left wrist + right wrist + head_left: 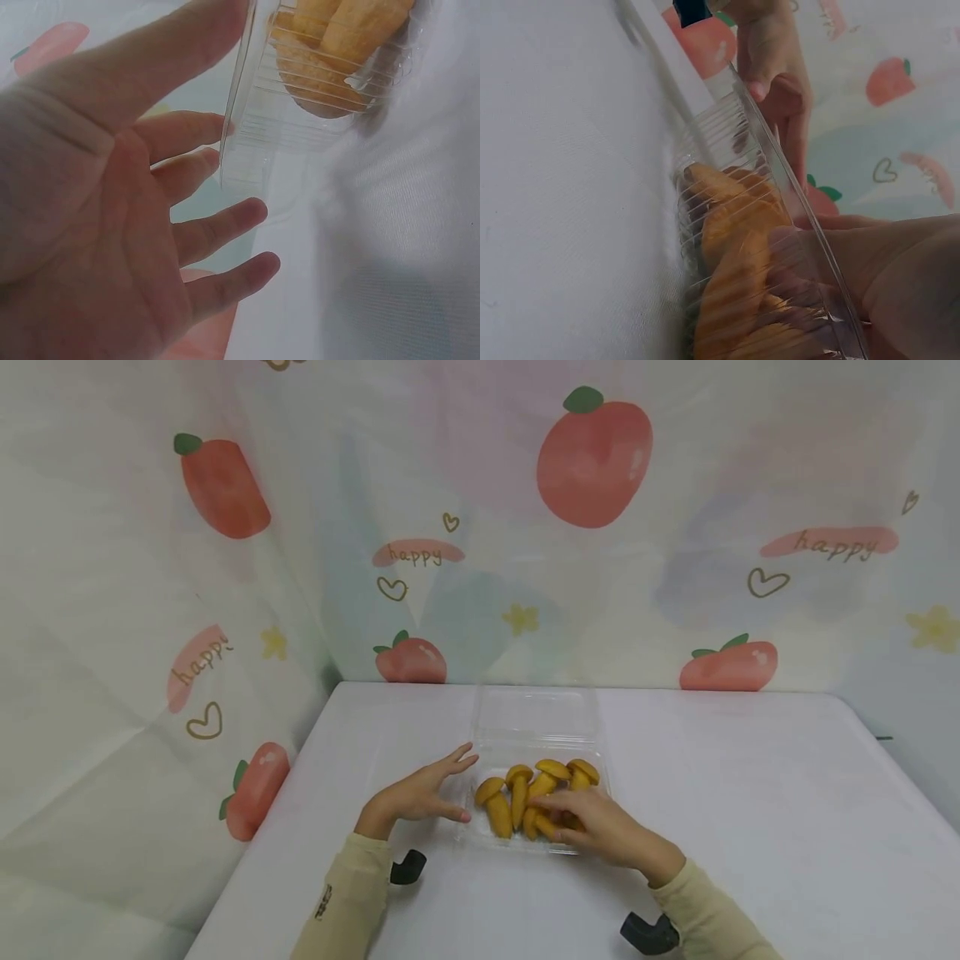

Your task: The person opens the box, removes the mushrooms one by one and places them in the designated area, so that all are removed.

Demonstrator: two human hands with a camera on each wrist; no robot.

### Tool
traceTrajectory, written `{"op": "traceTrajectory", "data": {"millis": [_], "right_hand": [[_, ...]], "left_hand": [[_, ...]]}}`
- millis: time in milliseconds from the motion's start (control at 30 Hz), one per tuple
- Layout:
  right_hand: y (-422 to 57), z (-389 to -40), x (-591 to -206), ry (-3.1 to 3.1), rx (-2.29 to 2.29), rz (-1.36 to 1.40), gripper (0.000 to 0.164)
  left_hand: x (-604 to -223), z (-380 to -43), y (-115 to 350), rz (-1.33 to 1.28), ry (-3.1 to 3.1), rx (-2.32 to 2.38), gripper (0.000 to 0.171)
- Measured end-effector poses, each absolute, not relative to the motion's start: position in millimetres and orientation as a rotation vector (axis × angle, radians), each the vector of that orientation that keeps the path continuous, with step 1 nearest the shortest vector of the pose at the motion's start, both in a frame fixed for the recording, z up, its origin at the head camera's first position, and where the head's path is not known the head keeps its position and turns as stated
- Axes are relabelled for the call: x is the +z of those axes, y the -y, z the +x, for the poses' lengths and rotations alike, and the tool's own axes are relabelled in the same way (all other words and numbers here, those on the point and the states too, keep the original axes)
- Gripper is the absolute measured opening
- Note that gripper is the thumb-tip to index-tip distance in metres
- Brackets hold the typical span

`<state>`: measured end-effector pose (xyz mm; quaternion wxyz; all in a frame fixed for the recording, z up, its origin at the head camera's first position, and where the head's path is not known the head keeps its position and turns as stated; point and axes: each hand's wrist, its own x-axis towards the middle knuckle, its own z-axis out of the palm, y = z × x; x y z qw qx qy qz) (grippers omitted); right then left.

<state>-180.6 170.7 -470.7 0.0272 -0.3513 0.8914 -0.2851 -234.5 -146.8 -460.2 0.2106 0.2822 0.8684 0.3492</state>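
Observation:
A clear plastic clamshell box (480, 842) with ribbed walls holds several yellow-brown mushrooms (498, 814), seen also through the wall in the right wrist view (731, 300). My right hand (611, 831) reaches over the box's near right side. Its thumb and fingers are bent around a mushroom (546, 825) inside; the fingertips are partly hidden. At the left side, my left hand (420, 793) is spread with its fingers extended. In the left wrist view, the left hand's thumb and two fingers (184, 131) lie close against the box rim (238, 82).
The box's lid (536, 714) stands raised behind it, toward the table's back edge. Black wrist-worn pieces hang below both sleeves (408, 867). The table (750, 827) has a white cover, with a fruit-printed curtain (480, 485) behind and on the left.

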Motion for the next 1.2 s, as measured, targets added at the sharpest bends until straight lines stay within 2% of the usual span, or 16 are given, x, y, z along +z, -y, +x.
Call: {"op": "traceTrajectory", "data": {"millis": [200,467,833,1033,1200], "right_hand": [[-166.7,-177.4,-468.8,-2.856,-0.613,-1.039,0.041],[-162.7,-175.3,-468.8,-2.845,-0.635,-1.014,0.039],[-167.9,-180.3,-472.9,-2.759,-1.086,-0.971,0.051],[-170.0,-182.3,-471.2,-2.745,-1.330,-0.836,0.048],[-174.5,-184.7,-469.2,-2.787,-1.480,-0.835,0.049]], "left_hand": [[-459.0,-235.3,145.7,0.793,-2.424,0.957,0.093],[-459.0,-236.5,144.8,0.791,-2.425,0.956,0.093],[-460.1,-236.7,144.0,0.781,-2.433,0.963,0.093],[-461.8,-235.7,145.5,0.776,-2.440,0.938,0.093],[-461.3,-233.2,145.2,0.770,-2.430,0.962,0.093]]}}
